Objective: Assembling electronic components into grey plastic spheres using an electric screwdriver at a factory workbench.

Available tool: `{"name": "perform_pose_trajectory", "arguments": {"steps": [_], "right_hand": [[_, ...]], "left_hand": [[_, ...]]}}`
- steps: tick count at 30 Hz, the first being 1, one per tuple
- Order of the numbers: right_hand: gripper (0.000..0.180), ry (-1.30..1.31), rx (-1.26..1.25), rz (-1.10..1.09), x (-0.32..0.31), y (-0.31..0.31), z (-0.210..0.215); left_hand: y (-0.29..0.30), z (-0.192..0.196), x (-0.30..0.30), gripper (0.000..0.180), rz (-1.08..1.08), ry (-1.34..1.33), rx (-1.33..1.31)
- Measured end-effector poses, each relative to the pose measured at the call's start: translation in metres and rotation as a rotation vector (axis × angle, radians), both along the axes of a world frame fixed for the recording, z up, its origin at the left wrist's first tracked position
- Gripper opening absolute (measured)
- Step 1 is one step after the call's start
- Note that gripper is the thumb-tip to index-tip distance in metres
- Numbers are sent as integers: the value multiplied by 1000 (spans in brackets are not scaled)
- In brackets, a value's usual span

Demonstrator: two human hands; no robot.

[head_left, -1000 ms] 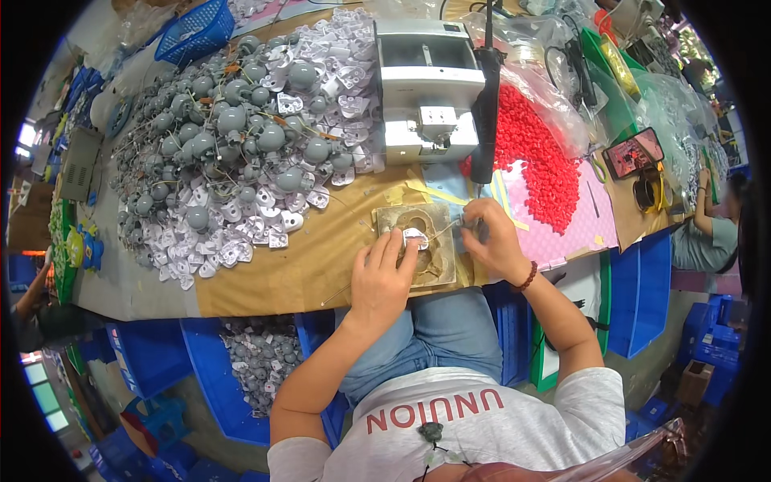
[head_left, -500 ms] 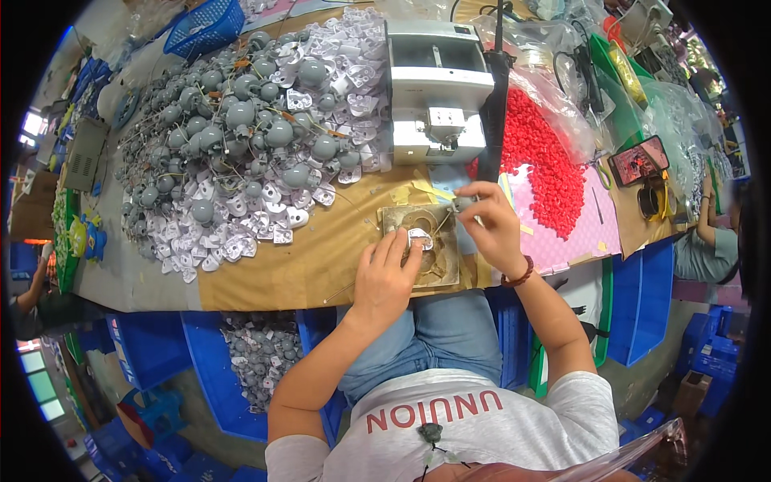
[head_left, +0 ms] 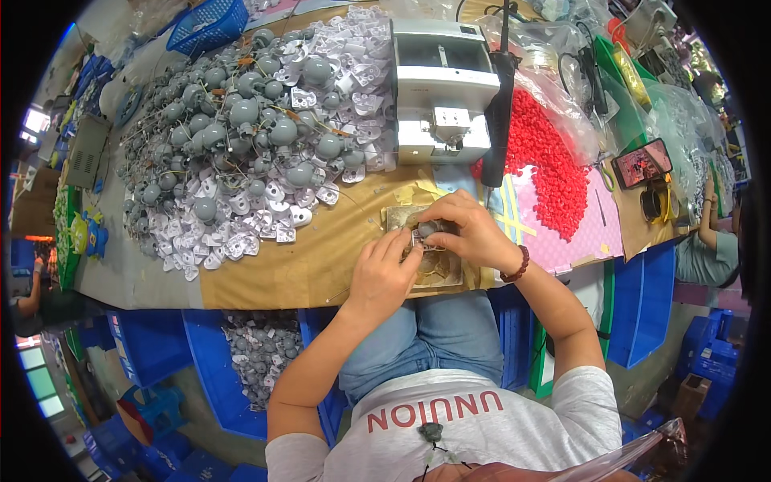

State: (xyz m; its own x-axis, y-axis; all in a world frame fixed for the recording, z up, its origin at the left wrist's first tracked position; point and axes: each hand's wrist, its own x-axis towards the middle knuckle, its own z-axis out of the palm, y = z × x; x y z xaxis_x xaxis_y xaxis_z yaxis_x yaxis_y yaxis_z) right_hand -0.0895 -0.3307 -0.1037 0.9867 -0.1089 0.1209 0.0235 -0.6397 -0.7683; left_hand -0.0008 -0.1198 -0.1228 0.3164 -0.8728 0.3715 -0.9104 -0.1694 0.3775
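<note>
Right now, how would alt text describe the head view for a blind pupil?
A person's right hand pinches a small grey part over a square block, left hand close by. Left on the table lie heaped grey and white parts; right, red pieces.

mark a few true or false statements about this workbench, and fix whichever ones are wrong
1. The right hand holds a small grey part over the square block. True.
2. The red parts lie to the right of the white machine. True.
3. The left hand rests on the red parts. False: it is at the square block.
4. The blue basket stands to the right of the white machine. False: it is to the left, beyond the pile of grey round parts.
5. The phone lies to the right of the red parts. True.
6. The bracelet is on the left wrist. False: it is on the right wrist.
</note>
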Motion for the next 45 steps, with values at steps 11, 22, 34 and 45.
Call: {"name": "perform_pose_trajectory", "arguments": {"steps": [11, 22, 34, 45], "right_hand": [[49, -485, -159, -439, 10, -27, -4], [52, -764, 324, -780, 37, -79, 7], [43, -691, 544, -318, 109, -60, 106], [35, -492, 684, -259, 74, -13, 93]], "left_hand": [[-30, 13, -2, 40, 165, 83, 53], [-30, 7, -2, 39, 162, 107, -43], [-32, 4, -4, 38, 173, 81, -56], [-29, 3, -2, 39, 158, 129, -66]]}}
